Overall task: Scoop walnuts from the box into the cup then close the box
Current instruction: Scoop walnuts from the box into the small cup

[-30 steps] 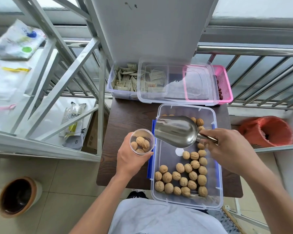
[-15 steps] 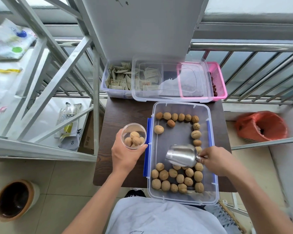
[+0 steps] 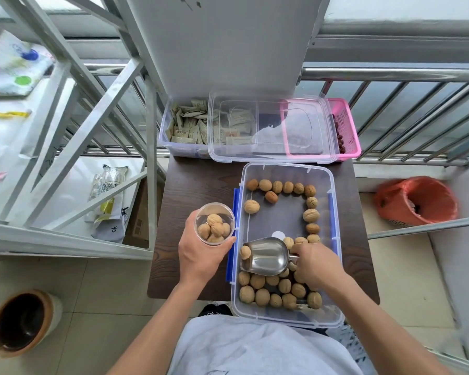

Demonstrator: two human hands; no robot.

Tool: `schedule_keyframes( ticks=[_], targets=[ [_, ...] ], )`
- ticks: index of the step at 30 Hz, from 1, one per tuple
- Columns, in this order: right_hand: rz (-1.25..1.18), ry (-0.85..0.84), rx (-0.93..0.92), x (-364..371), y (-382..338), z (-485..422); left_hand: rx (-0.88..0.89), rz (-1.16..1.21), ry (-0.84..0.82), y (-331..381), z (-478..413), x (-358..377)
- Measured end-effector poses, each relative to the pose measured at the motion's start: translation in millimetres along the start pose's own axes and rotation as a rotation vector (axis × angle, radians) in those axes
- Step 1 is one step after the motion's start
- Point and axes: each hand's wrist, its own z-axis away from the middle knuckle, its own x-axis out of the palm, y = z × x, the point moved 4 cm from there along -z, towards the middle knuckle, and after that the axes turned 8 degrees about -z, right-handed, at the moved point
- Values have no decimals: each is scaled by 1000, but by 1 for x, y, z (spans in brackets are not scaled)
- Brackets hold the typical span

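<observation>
Since half a second ago, the right hand (image 3: 316,263) has pushed its gripped shiny steel scoop (image 3: 266,256) toward nine o'clock, one walnut (image 3: 245,252) at its mouth. At nine o'clock of the clear rectangular plastic box (image 3: 333,269), the left hand (image 3: 201,257) wraps the clear plastic cup (image 3: 215,221), part-filled; more scooping and closing remain.

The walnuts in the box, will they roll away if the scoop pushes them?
Probably. The walnuts look round and hard, so they'd likely roll on the box's smooth floor. One already sits at the metal scoop's mouth. The walls should stop them.
</observation>
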Motion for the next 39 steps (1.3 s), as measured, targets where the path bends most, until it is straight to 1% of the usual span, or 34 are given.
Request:
schedule_keyframes(
  ticks=[5,13,17,22,27,32,36,39],
  targets=[
    [-38,-26,-41,0,6,-2,-17,-5,-5,-2,-1,0],
    [-72,118,-119,-6,19,5,-10,-3,-9,-1,-3,-2],
    [-204,167,-144,-19,26,12,-4,-3,-3,0,-2,-2],
    [-333,223,-116,-46,33,21,6,-18,-11,2,-2,-3],
    [-315,277,-113,-85,22,42,6,-28,-37,3,-2,-3],
    [-235,346,-221,-126,-21,72,-6,-36,-58,2,-2,-1],
    [-80,316,-256,-135,-51,79,3,-42,-74,1,-2,1],
    [-90,307,-265,-134,-60,79,7,-44,-82,-1,-2,1]
  ],
)
